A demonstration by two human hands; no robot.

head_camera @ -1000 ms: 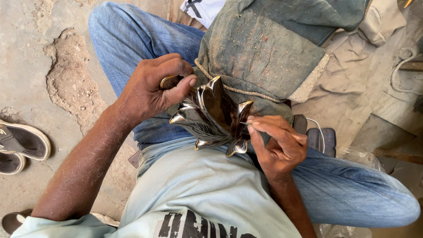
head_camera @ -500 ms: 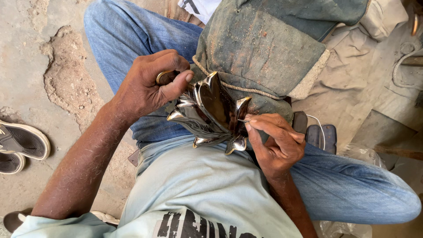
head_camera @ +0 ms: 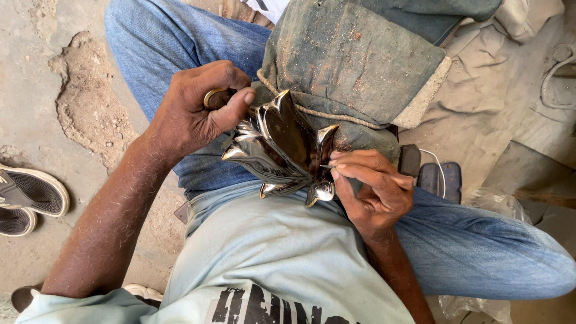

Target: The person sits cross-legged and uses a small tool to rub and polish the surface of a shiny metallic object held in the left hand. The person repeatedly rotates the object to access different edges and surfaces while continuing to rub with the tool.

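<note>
Left hand (head_camera: 192,114) grips a tool handle (head_camera: 215,97); right hand (head_camera: 369,189) pinches the shiny petalled metal piece (head_camera: 282,150) against a dusty padded block (head_camera: 354,66), above cracked concrete floor (head_camera: 54,90).

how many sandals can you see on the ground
2 clearly: a dark sandal at the left edge on the concrete floor, and a second sandal just below it, cut off by the frame. A partial shape at bottom left may be another; more may be hidden.

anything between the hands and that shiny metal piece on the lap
Nothing visible. The left hand grips a brass-coloured handle against the top of the shiny leaf-shaped metal piece, and the right hand pinches a thin tool whose tip touches its right edge. Both are in direct contact.
</note>
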